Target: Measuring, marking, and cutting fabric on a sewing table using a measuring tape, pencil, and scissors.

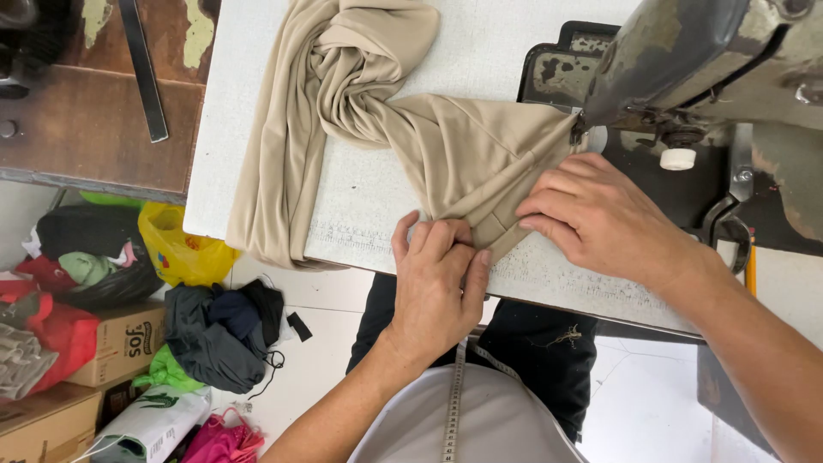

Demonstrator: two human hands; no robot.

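Left hand: the left hand (437, 283) lies knuckles up at the near edge of the white table (377, 193), fingers curled, tips pressing and pinching the folded hem of the beige fabric (463, 154)
Right hand: the right hand (600, 219) lies flat just beside it, fingers extended and close together, holding the cloth down next to the needle area
Fabric: one corner is fed under the head of the sewing machine (686, 60) at the table's right side; the rest trails back in a twisted bundle toward the far edge and hangs over the left edge
Handling: it looks thin, soft and light, probably stretchy and a little slippery, so it should be held flat at the folded edge, close to the needle
Body: a measuring tape (453, 403) hangs down the person's front
Floor: at the left lie a cardboard box (120, 343), a yellow bag (180, 249) and dark clothes (223, 334)
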